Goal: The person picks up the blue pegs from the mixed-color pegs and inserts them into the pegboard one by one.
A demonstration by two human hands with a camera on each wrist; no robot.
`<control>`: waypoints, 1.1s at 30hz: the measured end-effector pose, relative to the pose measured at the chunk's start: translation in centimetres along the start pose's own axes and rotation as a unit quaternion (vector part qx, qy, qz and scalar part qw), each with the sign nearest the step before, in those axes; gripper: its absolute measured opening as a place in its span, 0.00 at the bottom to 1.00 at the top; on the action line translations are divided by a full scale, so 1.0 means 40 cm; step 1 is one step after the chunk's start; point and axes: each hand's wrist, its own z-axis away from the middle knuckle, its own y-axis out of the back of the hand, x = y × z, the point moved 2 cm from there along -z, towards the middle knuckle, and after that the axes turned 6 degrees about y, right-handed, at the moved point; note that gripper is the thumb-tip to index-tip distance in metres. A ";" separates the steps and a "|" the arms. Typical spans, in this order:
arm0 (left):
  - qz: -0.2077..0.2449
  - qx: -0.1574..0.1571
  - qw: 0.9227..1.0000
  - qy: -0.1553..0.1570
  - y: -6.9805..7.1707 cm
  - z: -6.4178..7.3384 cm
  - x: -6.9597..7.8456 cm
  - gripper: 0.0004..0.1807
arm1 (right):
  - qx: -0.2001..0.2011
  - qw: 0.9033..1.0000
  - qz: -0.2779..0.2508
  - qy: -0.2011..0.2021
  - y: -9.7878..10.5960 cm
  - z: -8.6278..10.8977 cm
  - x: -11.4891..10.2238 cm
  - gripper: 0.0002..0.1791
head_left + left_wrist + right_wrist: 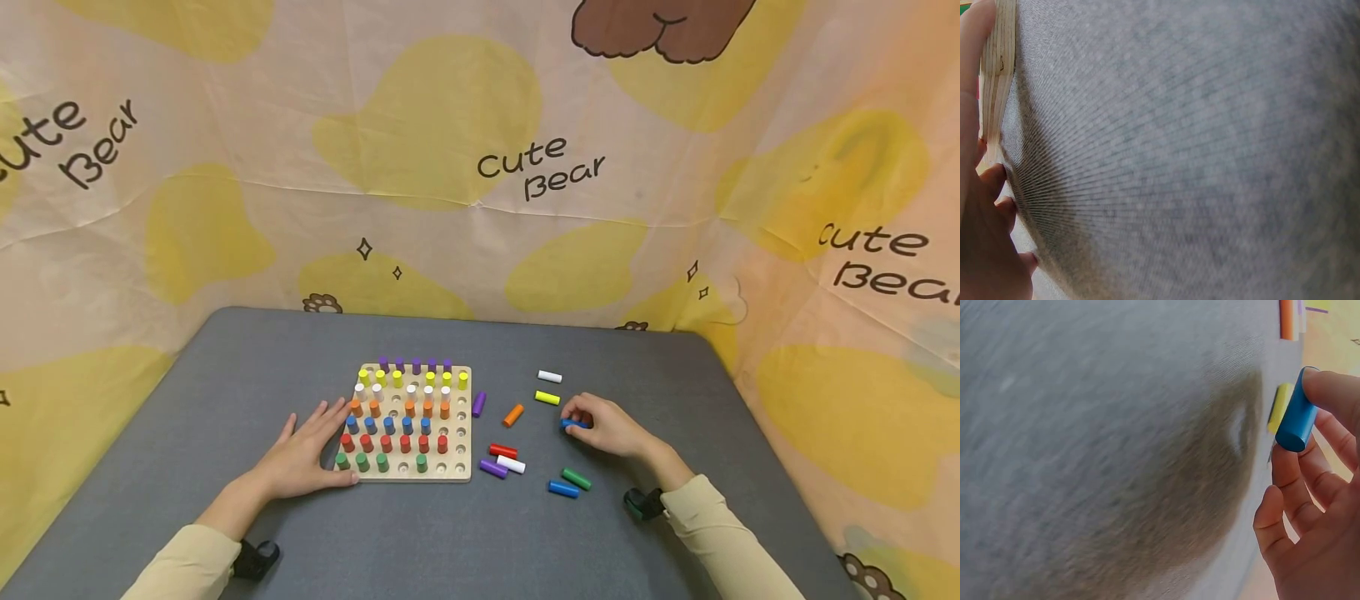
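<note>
A wooden pegboard [453, 472] lies left of the table's middle, with rows of purple, yellow, white, orange, blue, red and green pegs standing in it and several bare holes. My left hand [303, 457] rests at its left edge, fingers spread and straight, the thumb at the near left corner. In the left wrist view the thumb [974, 37] lies along the board's side [1001, 69]. My right hand [611, 427] pinches a blue peg [1297, 419] between thumb and fingers, right of the loose pegs.
Loose pegs lie right of the board: white [550, 377], yellow [547, 397], orange [513, 415], purple [479, 405], red [503, 451], green [576, 478] and blue [563, 489] among them. A white peg [512, 464] overlaps a purple one [492, 469]. Printed cloth [420, 125] hangs behind the grey table [285, 350].
</note>
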 end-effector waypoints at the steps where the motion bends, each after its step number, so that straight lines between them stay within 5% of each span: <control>1: 0.000 0.000 1.000 0.000 0.000 0.000 -0.001 0.61 | 0.001 1.000 0.001 0.000 0.000 -0.004 -0.004 0.09; 11: 0.003 0.004 1.000 -0.002 -0.002 0.001 -0.003 0.61 | -0.037 0.998 -0.031 -0.035 -0.009 -0.043 -0.041 0.07; 33: 0.006 0.001 1.000 0.001 -0.002 0.002 -0.003 0.61 | 0.006 0.998 -0.064 -0.012 -0.036 -0.131 -0.112 0.10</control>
